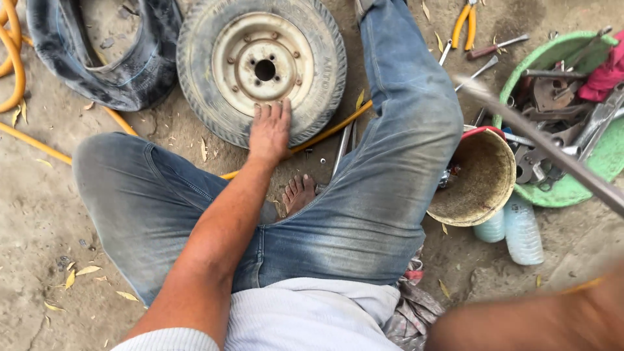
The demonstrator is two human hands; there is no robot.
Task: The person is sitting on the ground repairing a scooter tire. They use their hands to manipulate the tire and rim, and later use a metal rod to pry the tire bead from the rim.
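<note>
On dirt ground between the knees: left hand (270,133) flat, fingers together, pressed on near sidewall of small wheel (262,68), not clamped on anything. Wheel lying flat, straight ahead of left hand, hub up. Right hand off frame, lower right; grip state cannot tell. Blurred metal bar (546,148) running diagonally from right side over green basin (572,188) of tools, well apart from wheel.

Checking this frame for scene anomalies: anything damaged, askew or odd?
The outer tyre casing lies off its rim at top left, limp and folded open. The wheel lies flat on the dirt, its rim grimy, left hand pressing it. A blurred metal bar crosses the green tool basin; the right hand is out of frame.
</note>
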